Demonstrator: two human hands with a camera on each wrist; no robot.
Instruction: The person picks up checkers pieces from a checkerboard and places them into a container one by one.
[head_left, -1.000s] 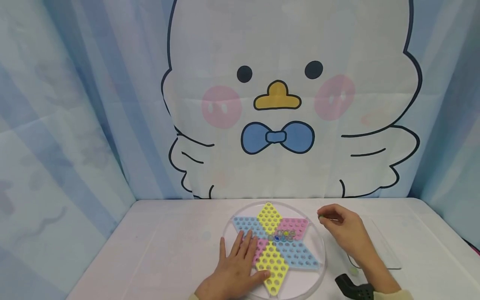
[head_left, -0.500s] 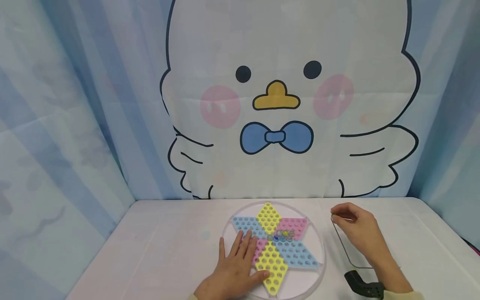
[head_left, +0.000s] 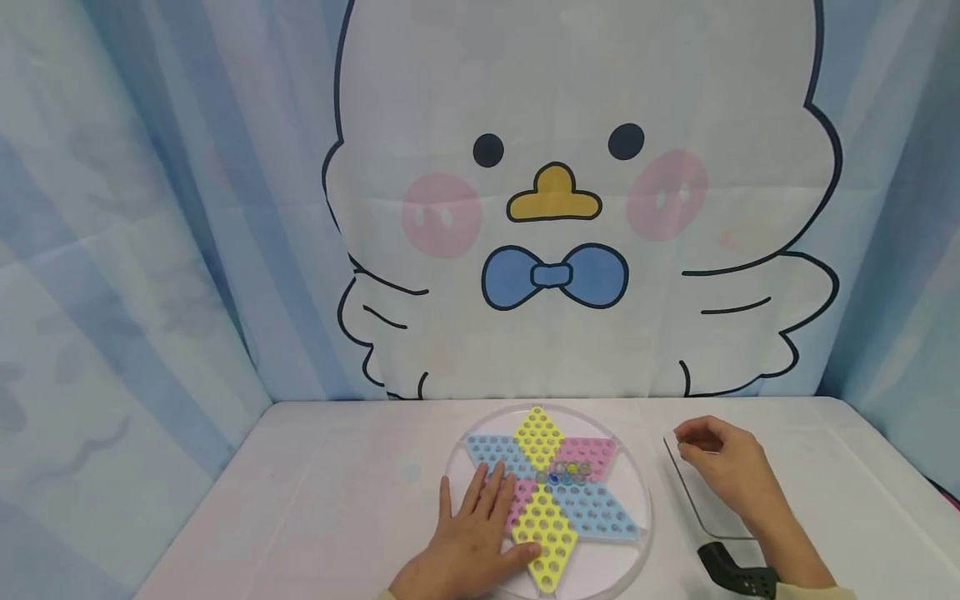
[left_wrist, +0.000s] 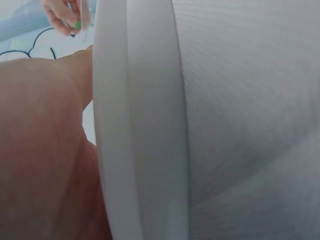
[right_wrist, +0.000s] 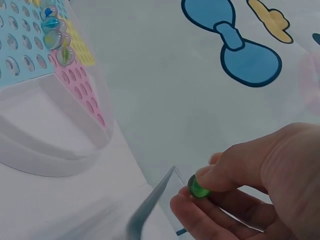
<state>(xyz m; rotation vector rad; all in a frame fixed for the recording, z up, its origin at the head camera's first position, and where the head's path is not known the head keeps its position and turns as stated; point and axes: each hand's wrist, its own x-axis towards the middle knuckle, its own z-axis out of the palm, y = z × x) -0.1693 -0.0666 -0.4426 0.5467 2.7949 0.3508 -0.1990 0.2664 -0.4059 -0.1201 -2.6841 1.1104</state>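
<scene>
A round Chinese checkers board with yellow, blue and pink points lies on the table in the head view. My left hand rests on its left side, fingers spread and straight. Several glass marbles sit clustered near the board's centre and pink point. Right of the board, my right hand pinches a green marble between thumb and fingers. This hand is over a clear, thin-edged rectangular tray, part of which it hides. Whether anything lies in the tray, I cannot tell.
The white table reaches back to a curtain printed with a cartoon bird. A black wrist mount sits on the right forearm, close above the table.
My right hand has moved right, away from the board and over the clear tray, still pinching the marble. The left hand has stayed on the board.
</scene>
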